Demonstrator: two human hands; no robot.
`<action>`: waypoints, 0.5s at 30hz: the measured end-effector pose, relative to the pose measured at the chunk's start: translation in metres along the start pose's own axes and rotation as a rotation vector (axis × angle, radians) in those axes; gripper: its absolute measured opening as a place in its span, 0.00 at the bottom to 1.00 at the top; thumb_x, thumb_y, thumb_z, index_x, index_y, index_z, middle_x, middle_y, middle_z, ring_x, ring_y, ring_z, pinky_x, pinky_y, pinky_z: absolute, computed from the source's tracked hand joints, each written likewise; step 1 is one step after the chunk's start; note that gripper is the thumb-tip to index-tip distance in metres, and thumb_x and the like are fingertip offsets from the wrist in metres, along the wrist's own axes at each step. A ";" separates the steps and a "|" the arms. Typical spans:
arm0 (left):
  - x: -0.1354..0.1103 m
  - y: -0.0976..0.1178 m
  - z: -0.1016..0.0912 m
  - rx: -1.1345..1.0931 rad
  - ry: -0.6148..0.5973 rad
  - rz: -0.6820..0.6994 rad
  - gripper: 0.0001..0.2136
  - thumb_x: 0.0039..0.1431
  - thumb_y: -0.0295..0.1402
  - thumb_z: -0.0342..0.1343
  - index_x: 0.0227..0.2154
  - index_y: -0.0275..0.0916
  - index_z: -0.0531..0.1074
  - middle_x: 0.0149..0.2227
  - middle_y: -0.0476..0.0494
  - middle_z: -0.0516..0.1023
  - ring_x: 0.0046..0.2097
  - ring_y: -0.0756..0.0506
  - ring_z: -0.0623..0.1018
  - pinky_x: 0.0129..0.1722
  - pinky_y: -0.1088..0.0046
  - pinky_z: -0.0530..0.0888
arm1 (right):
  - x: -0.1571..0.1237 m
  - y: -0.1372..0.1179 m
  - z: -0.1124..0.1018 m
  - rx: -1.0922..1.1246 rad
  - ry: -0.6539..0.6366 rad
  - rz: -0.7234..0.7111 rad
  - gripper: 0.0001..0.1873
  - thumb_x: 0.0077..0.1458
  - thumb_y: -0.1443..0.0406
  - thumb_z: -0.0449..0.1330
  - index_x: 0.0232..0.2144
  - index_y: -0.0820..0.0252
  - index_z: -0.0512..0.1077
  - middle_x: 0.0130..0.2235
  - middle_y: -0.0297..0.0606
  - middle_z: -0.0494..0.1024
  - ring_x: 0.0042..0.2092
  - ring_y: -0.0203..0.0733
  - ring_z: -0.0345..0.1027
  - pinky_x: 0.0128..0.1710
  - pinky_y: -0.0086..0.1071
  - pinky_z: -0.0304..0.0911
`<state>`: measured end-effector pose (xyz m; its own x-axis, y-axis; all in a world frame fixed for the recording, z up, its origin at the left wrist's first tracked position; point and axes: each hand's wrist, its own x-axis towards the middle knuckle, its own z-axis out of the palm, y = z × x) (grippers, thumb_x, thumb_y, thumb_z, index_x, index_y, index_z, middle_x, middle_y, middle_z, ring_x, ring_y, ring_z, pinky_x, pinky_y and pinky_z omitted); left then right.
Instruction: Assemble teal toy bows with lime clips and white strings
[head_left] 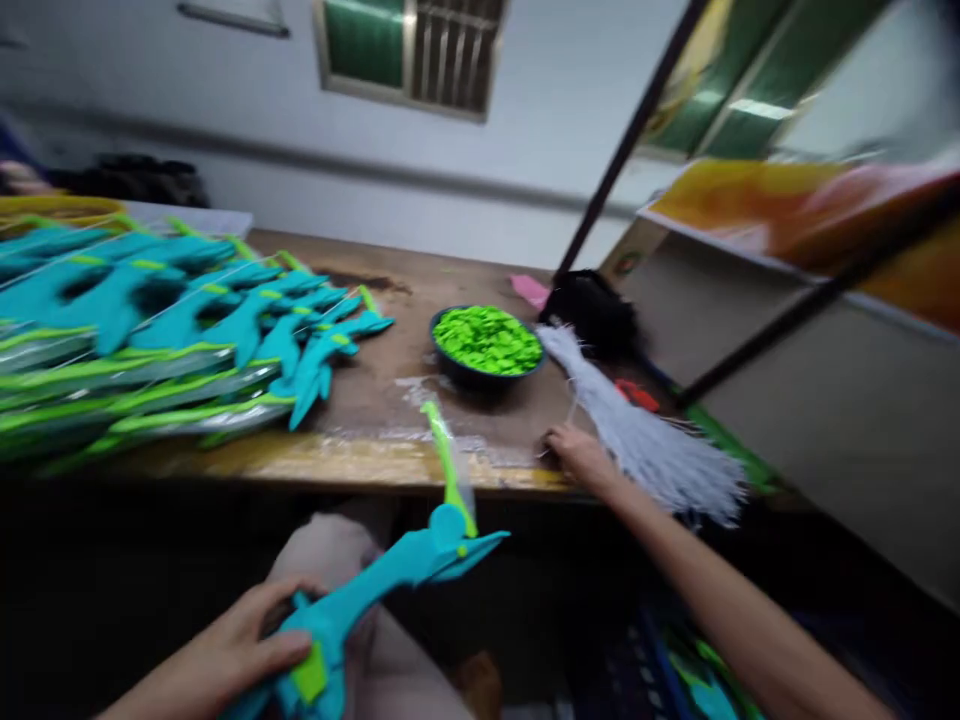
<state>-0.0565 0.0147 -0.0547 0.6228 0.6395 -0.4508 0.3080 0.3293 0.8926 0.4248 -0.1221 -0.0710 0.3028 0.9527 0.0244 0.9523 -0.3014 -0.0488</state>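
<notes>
My left hand (247, 640) is closed around the handle of a teal plastic toy sword (390, 575) held over my lap; its green blade points up toward the table edge. My right hand (577, 455) reaches to the table's front edge, fingers curled at a bundle of white strings (645, 440). What the fingers hold is too blurred to name.
A dark bowl (450, 368) of green plastic bits sits mid-table. A large pile of teal and green toy swords (150, 330) covers the left of the wooden table (360, 455). A black clump (592, 305), a black pole (630, 135) and a cardboard box (795, 330) stand to the right.
</notes>
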 end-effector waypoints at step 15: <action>-0.013 -0.029 -0.012 -0.098 -0.279 -0.121 0.30 0.42 0.38 0.73 0.50 0.37 0.72 0.39 0.48 0.77 0.41 0.45 0.74 0.39 0.72 0.70 | 0.006 -0.065 -0.010 0.326 0.440 -0.083 0.06 0.63 0.64 0.51 0.32 0.56 0.65 0.26 0.35 0.72 0.26 0.41 0.68 0.27 0.31 0.61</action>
<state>-0.0823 0.0049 -0.0745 0.7630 0.3809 -0.5222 0.3296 0.4657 0.8213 0.3650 -0.0971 -0.0573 0.2817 0.8460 0.4527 0.9332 -0.1319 -0.3342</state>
